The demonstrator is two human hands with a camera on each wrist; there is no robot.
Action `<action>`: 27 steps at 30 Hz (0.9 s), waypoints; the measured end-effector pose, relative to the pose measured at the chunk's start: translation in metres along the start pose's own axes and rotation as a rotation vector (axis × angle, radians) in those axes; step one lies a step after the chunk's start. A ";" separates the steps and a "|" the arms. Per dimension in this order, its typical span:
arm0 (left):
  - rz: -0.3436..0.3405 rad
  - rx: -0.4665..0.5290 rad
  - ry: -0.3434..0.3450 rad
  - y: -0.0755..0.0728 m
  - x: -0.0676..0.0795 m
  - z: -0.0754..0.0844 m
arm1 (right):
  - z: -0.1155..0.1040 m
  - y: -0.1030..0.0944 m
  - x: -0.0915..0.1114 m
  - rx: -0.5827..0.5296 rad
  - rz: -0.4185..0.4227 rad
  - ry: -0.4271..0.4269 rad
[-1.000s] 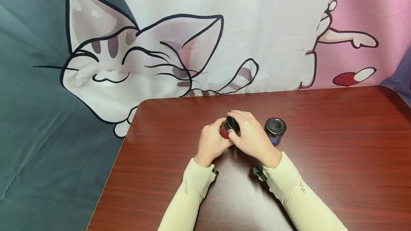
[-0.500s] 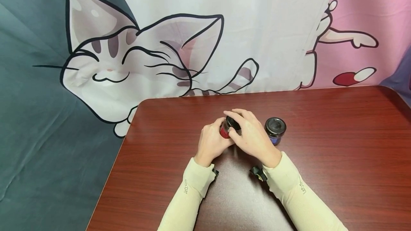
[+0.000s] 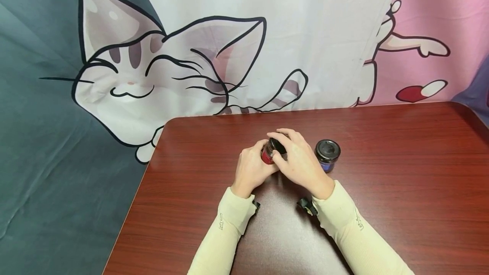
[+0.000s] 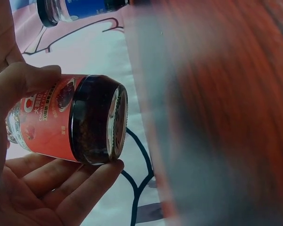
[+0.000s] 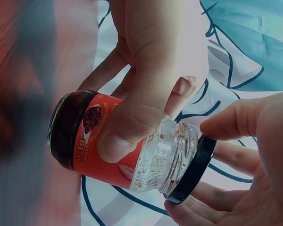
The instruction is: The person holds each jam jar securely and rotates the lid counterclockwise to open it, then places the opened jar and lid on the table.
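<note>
A small glass jar (image 5: 108, 141) with a red label has dark contents at its base and clear, smeared glass towards the neck. My left hand (image 3: 250, 166) grips it round the body, thumb on the label and fingers underneath in the left wrist view. Over the top, my right hand (image 3: 302, 164) holds the black lid (image 5: 194, 170) by its edge between thumb and fingers. In the right wrist view, threads of the glass neck show below the lid, which is still at the mouth. The jar leans in the head view.
A second jar (image 3: 327, 155), with a black lid and blue label, stands upright on the dark red wooden table (image 3: 401, 190), just right of my right hand. Behind the table's far edge hangs a curtain (image 3: 324, 33) with a cartoon cat print.
My right hand's fingers have shifted slightly up and left around the lid. The left hand and the red-labelled jar have hardly moved; the blue-labelled jar stands where it was.
</note>
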State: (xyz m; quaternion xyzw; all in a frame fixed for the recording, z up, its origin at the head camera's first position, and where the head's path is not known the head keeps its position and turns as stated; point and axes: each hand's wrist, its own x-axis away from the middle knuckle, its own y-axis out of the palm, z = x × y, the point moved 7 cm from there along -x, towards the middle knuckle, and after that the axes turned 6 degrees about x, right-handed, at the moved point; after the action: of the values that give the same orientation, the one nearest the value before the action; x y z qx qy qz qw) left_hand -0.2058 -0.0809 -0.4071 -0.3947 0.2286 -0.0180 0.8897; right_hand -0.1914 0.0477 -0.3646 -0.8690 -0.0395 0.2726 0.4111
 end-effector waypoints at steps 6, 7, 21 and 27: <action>0.006 0.002 -0.001 -0.001 0.000 -0.001 | -0.001 -0.001 0.000 0.006 0.008 0.001; 0.005 0.003 -0.002 -0.001 0.000 -0.001 | -0.001 -0.001 0.000 0.005 0.007 0.002; -0.001 0.011 -0.030 -0.001 0.000 -0.003 | 0.003 -0.002 -0.001 0.002 0.012 0.036; -0.002 0.006 -0.043 -0.001 0.000 -0.004 | 0.005 -0.004 -0.001 0.003 0.010 0.052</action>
State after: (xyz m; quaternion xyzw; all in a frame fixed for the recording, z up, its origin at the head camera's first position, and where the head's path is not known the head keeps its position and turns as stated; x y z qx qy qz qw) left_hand -0.2074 -0.0844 -0.4089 -0.3927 0.2090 -0.0111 0.8955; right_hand -0.1942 0.0536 -0.3634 -0.8753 -0.0241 0.2519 0.4121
